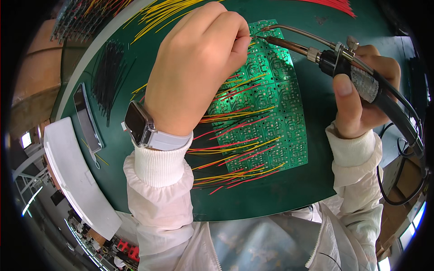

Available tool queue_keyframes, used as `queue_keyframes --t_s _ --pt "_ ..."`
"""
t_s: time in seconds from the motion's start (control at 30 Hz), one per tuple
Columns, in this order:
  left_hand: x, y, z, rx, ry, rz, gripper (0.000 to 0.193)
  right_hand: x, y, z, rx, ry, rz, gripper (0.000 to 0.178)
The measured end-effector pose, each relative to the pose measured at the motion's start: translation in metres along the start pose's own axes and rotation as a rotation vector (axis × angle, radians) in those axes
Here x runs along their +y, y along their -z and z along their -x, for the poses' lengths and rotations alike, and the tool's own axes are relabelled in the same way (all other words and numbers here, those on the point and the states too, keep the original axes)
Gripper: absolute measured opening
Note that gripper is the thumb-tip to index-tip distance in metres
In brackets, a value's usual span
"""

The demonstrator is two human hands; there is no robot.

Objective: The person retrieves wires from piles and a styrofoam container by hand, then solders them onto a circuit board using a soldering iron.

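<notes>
A green circuit board panel [289, 108] lies on the green table mat, with rows of red, yellow and black wires [244, 113] attached and trailing off to its left. Over the panel's upper left part is my left hand [199, 58], its fingers pinched together; a short yellow wire end shows beside the fingertips, mostly hidden by the hand. My right hand [361, 95] grips a soldering iron [334, 63] with a thin solder feed tube [303, 34] along it. The iron's tip meets the top of the board close to my left fingertips.
Loose yellow wires [158, 18] lie at the back, red wires [334, 5] at the back right. A bundle of black wires [108, 72] and a phone [87, 117] lie on the left. The iron's black cable [407, 198] loops down at the right.
</notes>
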State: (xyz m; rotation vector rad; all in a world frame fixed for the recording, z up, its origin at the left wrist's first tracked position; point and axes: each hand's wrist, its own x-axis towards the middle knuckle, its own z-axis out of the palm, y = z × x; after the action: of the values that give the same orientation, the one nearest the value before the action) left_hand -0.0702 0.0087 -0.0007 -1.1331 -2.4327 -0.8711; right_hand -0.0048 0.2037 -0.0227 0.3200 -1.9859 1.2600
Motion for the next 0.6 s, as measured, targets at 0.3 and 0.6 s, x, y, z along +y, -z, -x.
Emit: queue_keyframes --t_s 0.3,0.6 --pt "-0.005 0.002 -0.003 -0.040 -0.016 -0.016 0.013 0.004 0.004 -0.002 -0.055 0.094 0.033 0.040" --pt "-0.009 -0.003 0.000 0.034 -0.062 0.025 0.015 -0.008 -0.003 -0.003 -0.065 -0.026 -0.090 0.036"
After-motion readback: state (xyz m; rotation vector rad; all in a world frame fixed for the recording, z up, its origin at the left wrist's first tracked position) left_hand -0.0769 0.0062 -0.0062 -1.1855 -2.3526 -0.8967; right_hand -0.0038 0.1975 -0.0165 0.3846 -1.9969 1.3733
